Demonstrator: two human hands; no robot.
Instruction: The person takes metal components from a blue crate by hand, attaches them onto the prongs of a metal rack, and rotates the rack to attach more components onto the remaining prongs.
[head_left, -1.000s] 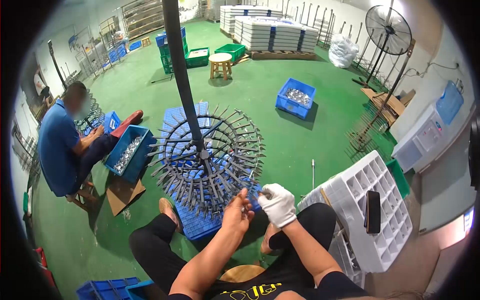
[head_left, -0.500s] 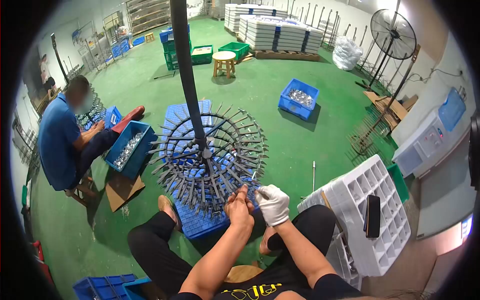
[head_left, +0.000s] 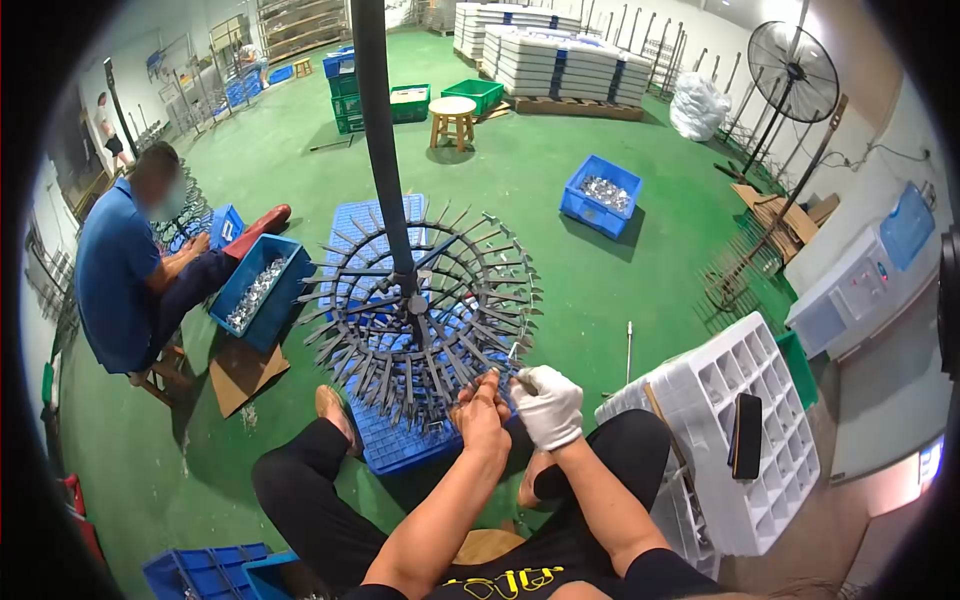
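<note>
A round dark metal rack (head_left: pixel 418 305) with many spokes surrounds an upright pole (head_left: pixel 385 150), above a blue plastic crate (head_left: pixel 395 447). Bare and with curled fingers, my left hand (head_left: pixel 482 412) is at the rack's near right edge; what its fingers pinch is too small to name. Close beside it on the right, my right hand (head_left: pixel 548 408) wears a white glove, its fingers pressed together at the spoke tips. A small shiny piece shows just above the fingertips. Whatever the gloved fingers hold is hidden.
At the left a seated person (head_left: pixel 125 270) works beside a blue bin (head_left: pixel 262 290) of small metal parts. Another blue bin (head_left: pixel 601 196) of parts stands on the floor ahead. White compartment trays (head_left: pixel 745 440) with a dark phone (head_left: pixel 745 436) are at my right; a stool (head_left: pixel 452 120) stands farther off.
Both hands have come closer together at the rack's edge, and the left fingers have curled in more. The view has shifted slightly. A far person at the left has come into clearer view.
</note>
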